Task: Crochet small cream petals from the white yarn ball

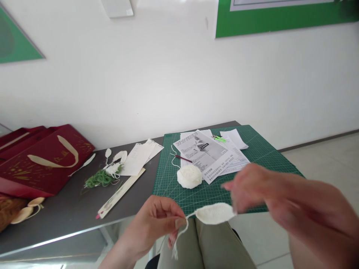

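My left hand (161, 220) pinches the white yarn tail of a leaf-shaped crocheted piece (214, 213), and loose strands dangle below the fingers. The piece stretches sideways above my lap. At its far tip is my right hand (249, 186), smeared by motion; its fingers seem to touch the tip, but I cannot tell whether they grip it. Beyond the hands, a white ball of yarn (189, 176) sits on the green cutting mat (168, 186). Behind the ball lies a dark red crochet hook (183, 158), with a strand of yarn beside it.
Printed sheets (207, 153) and a bright green clip-like item (219, 138) lie on the mat. Leftward on the dark table are blank papers (137, 158), a bookmark-like strip (122, 192), green yarn (102, 178), white crocheted pieces (120, 157) and a red gift bag (47, 160).
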A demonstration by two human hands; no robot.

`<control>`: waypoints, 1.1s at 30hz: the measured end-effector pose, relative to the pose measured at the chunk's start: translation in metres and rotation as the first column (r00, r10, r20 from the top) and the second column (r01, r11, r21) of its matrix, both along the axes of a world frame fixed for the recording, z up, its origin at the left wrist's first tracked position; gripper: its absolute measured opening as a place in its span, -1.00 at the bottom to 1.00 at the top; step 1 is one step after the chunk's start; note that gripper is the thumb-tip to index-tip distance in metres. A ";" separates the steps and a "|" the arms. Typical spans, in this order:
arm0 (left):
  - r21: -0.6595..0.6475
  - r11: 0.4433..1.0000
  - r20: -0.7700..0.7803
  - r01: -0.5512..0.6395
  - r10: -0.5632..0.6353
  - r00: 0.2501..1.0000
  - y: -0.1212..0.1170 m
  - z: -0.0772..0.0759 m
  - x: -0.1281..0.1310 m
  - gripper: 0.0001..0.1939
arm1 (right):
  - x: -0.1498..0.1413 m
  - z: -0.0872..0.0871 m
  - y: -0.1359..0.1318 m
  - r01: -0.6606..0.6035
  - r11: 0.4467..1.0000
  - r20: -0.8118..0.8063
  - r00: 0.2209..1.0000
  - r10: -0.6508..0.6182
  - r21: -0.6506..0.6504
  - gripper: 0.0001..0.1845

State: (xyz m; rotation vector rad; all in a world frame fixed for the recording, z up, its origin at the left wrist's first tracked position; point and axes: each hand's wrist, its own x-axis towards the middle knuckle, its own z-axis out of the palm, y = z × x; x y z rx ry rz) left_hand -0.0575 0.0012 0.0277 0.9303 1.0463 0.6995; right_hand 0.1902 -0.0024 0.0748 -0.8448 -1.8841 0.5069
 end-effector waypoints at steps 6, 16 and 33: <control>0.094 0.992 -0.147 0.084 -0.070 0.987 0.004 0.018 0.004 -0.87 | -0.024 -0.014 0.026 -0.200 0.897 0.238 0.921 0.310 -0.395 -0.89; 0.371 0.923 0.175 -0.105 0.042 0.984 0.007 0.007 -0.012 -0.68 | -0.049 -0.051 0.009 -0.307 0.761 -0.195 0.952 0.237 -0.571 -0.74; 0.418 0.832 0.227 -0.366 0.294 0.928 -0.017 -0.009 0.038 -0.90 | -0.074 -0.075 -0.010 -0.079 0.972 -0.431 0.902 -0.025 -0.223 -0.85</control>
